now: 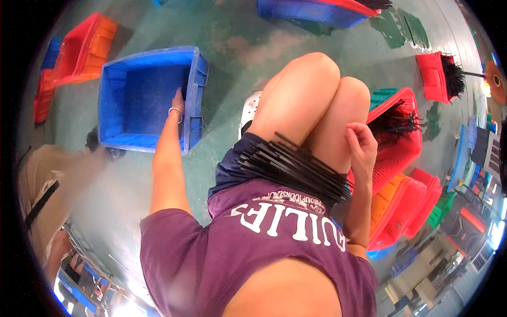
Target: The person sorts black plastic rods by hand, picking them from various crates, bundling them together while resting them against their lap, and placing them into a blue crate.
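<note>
My left arm reaches into a blue plastic crate (150,56). My left hand (178,102), with a pale bracelet at the wrist, is by the crate's right inner wall. Its fingers are bent against something dark there, too small and shadowed to make out. A loose bundle of thin black strips (296,167) lies across my lap, several ends sticking out unevenly. My right hand (362,143) is raised beside my right knee, above the bundle's right end. Its fingers are curled toward the thumb, and nothing shows in them.
On my right stands a red basket (393,153) with black strips inside. Orange and red baskets (404,208) are behind it, and another red bin (432,77) of black strips is farther off. Red-orange crates (87,50) stand at left. A blue crate (317,13) is ahead. Another person (45,179) is at left.
</note>
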`<state>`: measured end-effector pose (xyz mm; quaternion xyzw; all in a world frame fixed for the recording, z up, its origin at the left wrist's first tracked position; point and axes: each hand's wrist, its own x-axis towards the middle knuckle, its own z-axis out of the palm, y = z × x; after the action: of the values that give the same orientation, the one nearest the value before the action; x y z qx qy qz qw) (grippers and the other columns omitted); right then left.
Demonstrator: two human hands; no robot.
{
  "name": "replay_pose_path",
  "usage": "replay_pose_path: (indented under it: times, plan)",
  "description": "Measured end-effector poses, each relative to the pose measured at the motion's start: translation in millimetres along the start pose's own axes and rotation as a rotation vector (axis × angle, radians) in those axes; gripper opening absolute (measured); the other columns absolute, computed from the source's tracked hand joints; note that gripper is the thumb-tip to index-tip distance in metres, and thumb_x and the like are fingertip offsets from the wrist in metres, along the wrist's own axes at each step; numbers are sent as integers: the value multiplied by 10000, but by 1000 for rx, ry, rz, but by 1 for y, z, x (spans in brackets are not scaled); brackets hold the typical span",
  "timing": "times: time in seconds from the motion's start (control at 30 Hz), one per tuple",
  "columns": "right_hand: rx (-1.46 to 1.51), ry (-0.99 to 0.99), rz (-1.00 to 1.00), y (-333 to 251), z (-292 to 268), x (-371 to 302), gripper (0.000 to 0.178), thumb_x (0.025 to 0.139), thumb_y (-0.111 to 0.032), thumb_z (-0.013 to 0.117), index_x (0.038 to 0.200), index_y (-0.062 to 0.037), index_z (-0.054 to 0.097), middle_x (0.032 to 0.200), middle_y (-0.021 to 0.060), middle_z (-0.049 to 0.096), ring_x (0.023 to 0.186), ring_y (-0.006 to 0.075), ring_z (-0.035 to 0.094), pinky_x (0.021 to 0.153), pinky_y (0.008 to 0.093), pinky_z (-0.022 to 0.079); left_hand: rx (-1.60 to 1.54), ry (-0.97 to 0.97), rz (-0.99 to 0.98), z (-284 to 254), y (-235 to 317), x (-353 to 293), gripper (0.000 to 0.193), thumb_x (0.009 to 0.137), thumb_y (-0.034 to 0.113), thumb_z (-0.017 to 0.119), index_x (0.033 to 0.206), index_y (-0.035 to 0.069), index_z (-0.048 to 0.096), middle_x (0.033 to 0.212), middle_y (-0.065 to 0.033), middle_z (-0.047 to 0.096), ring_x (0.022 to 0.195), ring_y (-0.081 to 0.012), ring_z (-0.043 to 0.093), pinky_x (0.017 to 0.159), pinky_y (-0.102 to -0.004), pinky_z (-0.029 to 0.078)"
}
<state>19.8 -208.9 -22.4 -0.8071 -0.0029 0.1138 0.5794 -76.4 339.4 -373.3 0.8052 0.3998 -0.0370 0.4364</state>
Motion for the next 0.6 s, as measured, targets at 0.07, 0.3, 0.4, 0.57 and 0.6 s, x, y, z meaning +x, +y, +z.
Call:
replay_pose_path:
  times: [0.07,0.3,0.4,0.57,0.6]
  plan:
    - [-19,-1,0,0,2,1,94,870,-32,564,949,8,594,814,-27,569,727,35,507,666,176,405,-659,-244,-375,18,-26,14,560,864,401,489,1301,54,433,1189,-224,553,1126,-297,515,978,-355,354]
    - [-18,-20,3,-13,-1,-3,149,841,-49,602,978,11,592,844,-6,589,778,62,528,721,197,423,-469,-320,-347,15,-29,12,582,860,441,493,1262,20,464,1190,-225,554,1114,-310,524,960,-365,374]
    - [-223,-276,-207,-34,-13,-19,478,721,-82,728,1150,-5,531,1063,90,596,974,176,563,851,291,445,-268,-334,-282,35,-1,9,598,858,461,495,1243,3,480,1190,-226,554,1108,-317,528,951,-370,384]
    - [-703,-678,-341,-49,9,-64,907,589,-158,790,1346,-3,315,1264,187,444,1175,352,419,994,402,342,123,-225,-167,72,42,10,629,854,494,498,1210,-25,506,1191,-227,554,1098,-327,536,937,-378,400]
    - [-685,-671,-310,-46,12,-69,921,588,-159,791,1349,5,300,1279,193,427,1178,350,413,998,406,334,164,-188,-165,74,50,11,636,854,501,499,1204,-31,511,1191,-227,554,1095,-329,537,934,-380,404]
